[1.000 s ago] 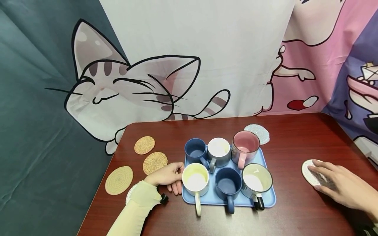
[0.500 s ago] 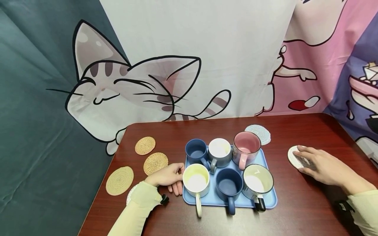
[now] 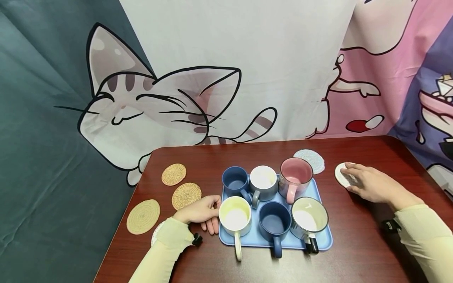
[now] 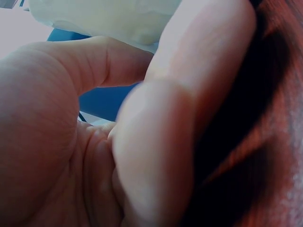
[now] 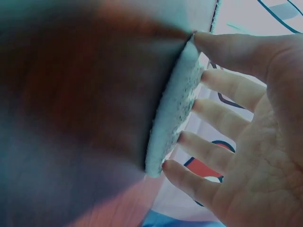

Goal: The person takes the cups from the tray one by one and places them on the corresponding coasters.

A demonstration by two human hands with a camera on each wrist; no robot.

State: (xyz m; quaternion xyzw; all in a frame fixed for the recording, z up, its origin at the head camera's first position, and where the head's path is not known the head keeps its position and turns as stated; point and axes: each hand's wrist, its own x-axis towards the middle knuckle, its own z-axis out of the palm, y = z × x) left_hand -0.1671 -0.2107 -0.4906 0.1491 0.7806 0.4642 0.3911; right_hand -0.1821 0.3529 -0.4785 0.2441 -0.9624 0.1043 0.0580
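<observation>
My right hand touches a round white coaster on the right side of the table. In the right wrist view its fingers are spread and nearly straight, with fingertips on the face of the coaster and the thumb at its edge. My left hand rests on the table, fingers loosely curled, right at the left edge of a blue tray. A cream mug stands close to its thumb. In the left wrist view the fingers lie near the thumb, with blue behind them.
On the tray also stand two dark blue mugs, a grey mug, a pink mug and a white mug with a black handle. Several woven coasters lie at left; a pale blue coaster lies behind the tray.
My right hand has slid the white coaster leftward and away from me across the table, toward the pale blue coaster. The left hand and the tray have stayed in place.
</observation>
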